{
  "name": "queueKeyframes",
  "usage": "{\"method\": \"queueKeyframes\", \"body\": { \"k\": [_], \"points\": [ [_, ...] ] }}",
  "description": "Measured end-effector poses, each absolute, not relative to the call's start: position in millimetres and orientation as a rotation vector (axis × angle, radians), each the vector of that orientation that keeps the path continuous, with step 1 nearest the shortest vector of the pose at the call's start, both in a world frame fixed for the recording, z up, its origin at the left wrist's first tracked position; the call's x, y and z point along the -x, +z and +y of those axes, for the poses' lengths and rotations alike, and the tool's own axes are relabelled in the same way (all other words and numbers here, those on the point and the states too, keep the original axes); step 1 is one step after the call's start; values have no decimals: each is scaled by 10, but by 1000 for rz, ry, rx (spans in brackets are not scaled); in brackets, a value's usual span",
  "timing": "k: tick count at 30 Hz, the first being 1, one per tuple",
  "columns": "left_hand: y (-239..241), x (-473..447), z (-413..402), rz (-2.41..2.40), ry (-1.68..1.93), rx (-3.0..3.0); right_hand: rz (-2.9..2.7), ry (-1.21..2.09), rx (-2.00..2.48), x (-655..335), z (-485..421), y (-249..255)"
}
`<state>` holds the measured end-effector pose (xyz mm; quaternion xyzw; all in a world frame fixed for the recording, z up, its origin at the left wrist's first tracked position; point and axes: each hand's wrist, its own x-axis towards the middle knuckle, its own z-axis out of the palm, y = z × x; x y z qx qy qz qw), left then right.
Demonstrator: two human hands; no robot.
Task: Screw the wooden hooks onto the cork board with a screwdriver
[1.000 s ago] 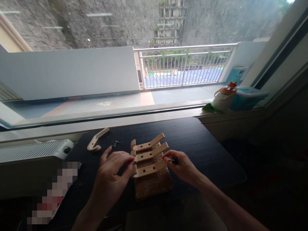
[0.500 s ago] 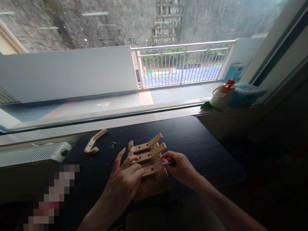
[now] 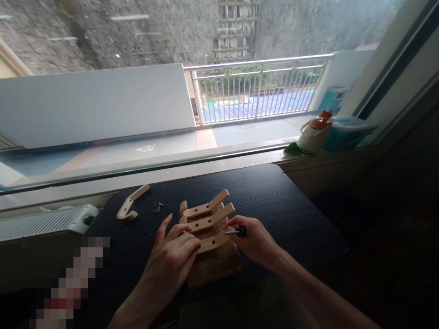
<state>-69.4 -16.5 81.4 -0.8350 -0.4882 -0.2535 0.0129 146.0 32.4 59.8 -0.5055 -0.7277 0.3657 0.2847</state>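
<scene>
Three bent wooden hooks lie side by side across a rough wooden block [image 3: 219, 267] on a dark table. My left hand [image 3: 174, 251] presses thumb and fingers on the left part of the nearest hook [image 3: 213, 242], hiding that end. Between the fingers of my right hand [image 3: 252, 235] is a small screwdriver [image 3: 236, 232], its metal shaft pointing left over the hook's right end. Behind are the middle hook [image 3: 214, 220] and the far hook [image 3: 207, 207], each with two dark holes showing. A loose hook [image 3: 129, 204] lies at the table's left, near several screws [image 3: 158, 208].
The dark table [image 3: 281, 210] stands against a window sill [image 3: 206, 163]. On the sill at right are a white bottle with an orange top [image 3: 313, 135] and a teal box [image 3: 348, 132]. A white radiator [image 3: 44, 224] is at the left. A pixelated patch covers the lower left.
The view has shifted slightly. My left hand has slid a little left along the nearest hook, uncovering more of it. My right hand keeps its hold on the screwdriver.
</scene>
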Motion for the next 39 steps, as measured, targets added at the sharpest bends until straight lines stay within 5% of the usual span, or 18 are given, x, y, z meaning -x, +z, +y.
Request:
{"method": "queueKeyframes", "body": {
  "k": [39],
  "points": [
    [615, 661, -158, -1510, -899, 2567, -1997, 961, 1430, -1440, 285, 715]
  ]
}}
